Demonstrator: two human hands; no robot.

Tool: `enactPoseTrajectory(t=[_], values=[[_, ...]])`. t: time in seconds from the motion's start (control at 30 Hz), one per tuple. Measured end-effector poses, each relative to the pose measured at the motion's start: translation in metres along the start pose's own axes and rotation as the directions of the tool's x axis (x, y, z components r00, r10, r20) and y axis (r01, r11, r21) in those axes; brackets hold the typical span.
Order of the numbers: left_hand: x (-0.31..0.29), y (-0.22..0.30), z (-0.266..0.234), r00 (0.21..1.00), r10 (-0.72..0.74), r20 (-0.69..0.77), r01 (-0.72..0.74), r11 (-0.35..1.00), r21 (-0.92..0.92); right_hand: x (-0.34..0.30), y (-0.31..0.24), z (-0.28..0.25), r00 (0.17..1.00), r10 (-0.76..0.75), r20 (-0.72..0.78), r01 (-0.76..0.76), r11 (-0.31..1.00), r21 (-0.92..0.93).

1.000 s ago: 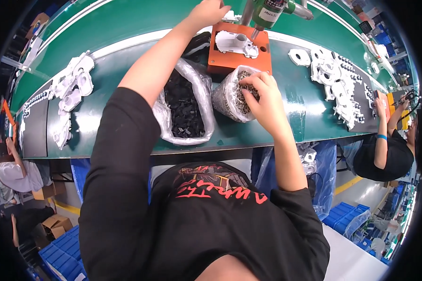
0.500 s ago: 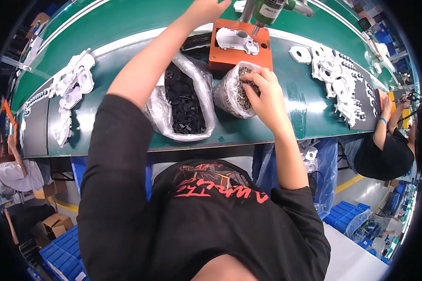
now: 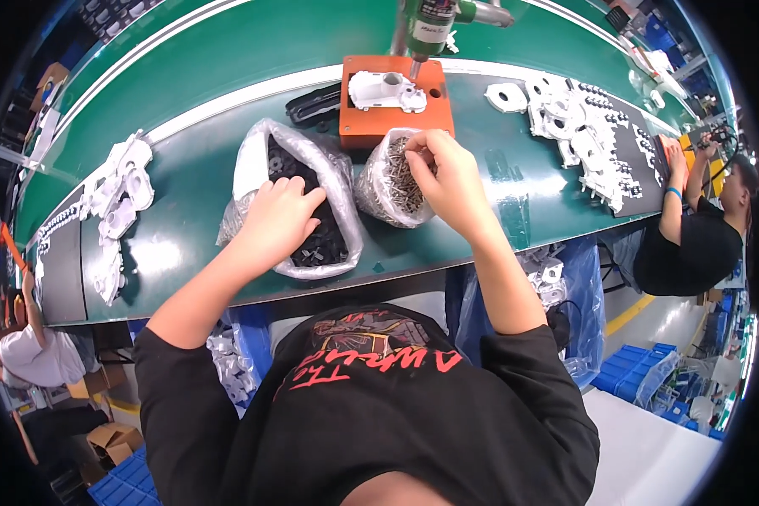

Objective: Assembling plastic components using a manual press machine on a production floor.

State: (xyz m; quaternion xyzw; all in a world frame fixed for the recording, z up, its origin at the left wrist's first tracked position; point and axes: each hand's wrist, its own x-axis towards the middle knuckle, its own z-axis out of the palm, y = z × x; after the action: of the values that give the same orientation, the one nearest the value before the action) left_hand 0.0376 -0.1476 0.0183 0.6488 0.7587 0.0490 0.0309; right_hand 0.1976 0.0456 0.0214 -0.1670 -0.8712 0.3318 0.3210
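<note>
My left hand (image 3: pixel 280 219) reaches over the clear plastic bag (image 3: pixel 346 194) full of small black plastic parts (image 3: pixel 325 244). Its fingers are bent but apart, touching or just above the parts. At the mouth of a smaller clear bag (image 3: pixel 375 190) of metal screws (image 3: pixel 402 181), my right hand (image 3: pixel 447 177) has thumb and fingertips drawn together in a pinch. What lies between them is too small to make out. Behind the bags, a white housing (image 3: pixel 388 91) rests on an orange fixture block (image 3: pixel 354 124), under the tip of a green power screwdriver (image 3: pixel 431 29).
White housings (image 3: pixel 126 185) are piled at the left, and more housings (image 3: pixel 565 126) lie at the right beside rows of small black parts. A black part (image 3: pixel 314 104) lies left of the fixture. At far right, a co-worker (image 3: pixel 687 244) works along the same bench.
My left hand has come down from beside the screwdriver to the bag of black parts. My right hand stays at the screw bag, its fingers lifted slightly. The view has shifted.
</note>
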Motion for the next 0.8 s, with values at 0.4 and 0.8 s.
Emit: enactPoseTrajectory(t=[0.4,0.8], values=[[-0.008,0.001,0.002,0.996,0.053,-0.074,-0.057,0.997,-0.054,0.007,0.0,-0.013,0.988,0.151,0.042,-0.155,0.979,0.131],[0.191,-0.059,-0.045,0.988,-0.137,-0.07,0.015,0.537,-0.844,0.042,0.028,-0.036,0.937,0.324,0.127,-0.346,0.823,0.451]])
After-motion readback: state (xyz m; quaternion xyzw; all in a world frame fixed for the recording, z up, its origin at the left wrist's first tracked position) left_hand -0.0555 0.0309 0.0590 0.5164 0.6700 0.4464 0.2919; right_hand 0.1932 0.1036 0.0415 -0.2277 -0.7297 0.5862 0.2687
